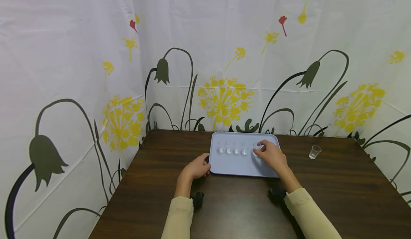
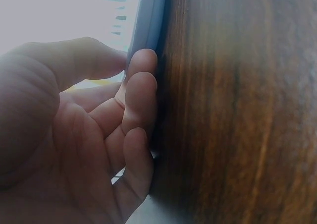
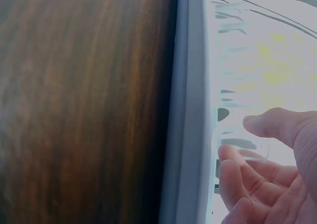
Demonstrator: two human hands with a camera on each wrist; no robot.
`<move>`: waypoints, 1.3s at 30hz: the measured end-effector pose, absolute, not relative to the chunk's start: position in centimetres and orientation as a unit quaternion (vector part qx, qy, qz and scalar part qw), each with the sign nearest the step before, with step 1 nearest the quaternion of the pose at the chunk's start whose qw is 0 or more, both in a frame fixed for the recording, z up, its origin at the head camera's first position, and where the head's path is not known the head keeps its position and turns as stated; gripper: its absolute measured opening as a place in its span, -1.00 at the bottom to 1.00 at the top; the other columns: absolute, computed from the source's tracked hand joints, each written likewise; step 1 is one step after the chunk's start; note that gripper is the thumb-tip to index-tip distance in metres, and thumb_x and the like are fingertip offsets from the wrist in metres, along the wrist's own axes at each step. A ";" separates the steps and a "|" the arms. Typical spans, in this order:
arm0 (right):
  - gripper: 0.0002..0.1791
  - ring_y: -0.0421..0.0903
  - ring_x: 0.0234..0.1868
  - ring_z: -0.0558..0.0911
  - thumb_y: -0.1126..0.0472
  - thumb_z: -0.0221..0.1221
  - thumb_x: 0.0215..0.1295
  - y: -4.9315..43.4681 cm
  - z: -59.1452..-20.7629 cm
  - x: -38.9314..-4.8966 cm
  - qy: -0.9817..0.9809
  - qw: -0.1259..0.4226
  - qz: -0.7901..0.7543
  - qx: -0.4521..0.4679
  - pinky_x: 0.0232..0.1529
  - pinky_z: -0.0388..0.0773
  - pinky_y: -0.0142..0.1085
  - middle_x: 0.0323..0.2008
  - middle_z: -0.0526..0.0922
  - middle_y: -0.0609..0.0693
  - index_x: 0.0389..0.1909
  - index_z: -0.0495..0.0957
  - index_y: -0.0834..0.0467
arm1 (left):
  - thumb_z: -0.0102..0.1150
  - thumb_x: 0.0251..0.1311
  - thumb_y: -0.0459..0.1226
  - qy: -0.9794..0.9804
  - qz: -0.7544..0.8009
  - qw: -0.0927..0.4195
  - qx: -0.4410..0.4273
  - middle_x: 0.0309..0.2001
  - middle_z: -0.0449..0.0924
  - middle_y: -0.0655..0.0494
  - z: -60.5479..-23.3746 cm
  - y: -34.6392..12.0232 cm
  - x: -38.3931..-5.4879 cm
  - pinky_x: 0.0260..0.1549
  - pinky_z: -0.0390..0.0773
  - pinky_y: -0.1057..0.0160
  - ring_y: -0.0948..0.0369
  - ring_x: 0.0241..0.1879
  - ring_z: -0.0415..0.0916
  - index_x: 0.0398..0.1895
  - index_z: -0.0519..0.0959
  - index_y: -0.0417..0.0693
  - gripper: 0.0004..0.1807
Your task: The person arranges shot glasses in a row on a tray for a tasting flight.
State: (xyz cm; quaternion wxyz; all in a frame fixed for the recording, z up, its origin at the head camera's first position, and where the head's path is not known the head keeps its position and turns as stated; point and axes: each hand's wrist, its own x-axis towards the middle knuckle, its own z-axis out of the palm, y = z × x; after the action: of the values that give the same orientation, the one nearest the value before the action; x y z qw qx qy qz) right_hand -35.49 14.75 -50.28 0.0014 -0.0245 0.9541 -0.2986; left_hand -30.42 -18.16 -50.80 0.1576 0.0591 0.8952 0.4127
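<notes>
A pale blue-grey tray (image 1: 242,166) lies on the table, with several small clear plastic cups (image 1: 237,149) in a row across it. My left hand (image 1: 196,167) holds the tray's left edge, thumb against the rim and fingers curled at its side. Over the tray's right part, my right hand (image 1: 271,155) has its thumb and fingers around the clear cup (image 1: 256,146) at the row's right end. In the right wrist view, that cup's faint rim (image 3: 267,152) shows between thumb and fingers. Another clear cup (image 1: 314,152) stands on the table, right of the tray.
The dark wooden table (image 1: 237,207) reaches back to a white curtain (image 1: 205,28) printed with yellow flowers and grey-green stems. Black wrist mounts (image 1: 197,199) sit beneath both forearms, close over the table.
</notes>
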 end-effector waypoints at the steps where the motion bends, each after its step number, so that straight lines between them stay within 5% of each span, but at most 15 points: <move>1: -0.48 -0.02 -0.15 0.72 -0.13 0.31 0.44 14.7 -50.3 -35.5 0.954 0.002 -0.299 -0.024 -0.20 0.57 -0.04 -0.05 0.83 0.09 0.22 0.66 0.13 | 0.05 0.43 -0.33 0.896 0.411 0.158 0.059 -0.41 0.69 0.02 -50.8 -18.2 -30.4 -0.34 0.44 0.24 0.20 -0.46 0.57 0.66 0.22 -0.26 -0.27; 39: -0.46 -0.01 -0.20 0.69 -0.10 0.28 0.46 14.1 -50.9 -35.8 0.950 0.010 -0.306 -0.053 -0.24 0.53 -0.18 -0.03 0.82 0.14 0.29 0.61 0.15 | 0.03 0.49 -0.31 0.892 0.416 0.170 0.053 -0.38 0.68 0.03 -50.8 -18.2 -30.5 -0.34 0.43 0.25 0.20 -0.44 0.56 0.68 0.19 -0.23 -0.28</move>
State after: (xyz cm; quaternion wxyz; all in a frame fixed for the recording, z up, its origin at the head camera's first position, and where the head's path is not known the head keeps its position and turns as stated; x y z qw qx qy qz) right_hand -35.79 14.08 -50.92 0.0097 -0.0530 0.9504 -0.3064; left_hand -30.54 -18.23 -50.84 0.1704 0.0529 0.8916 0.4162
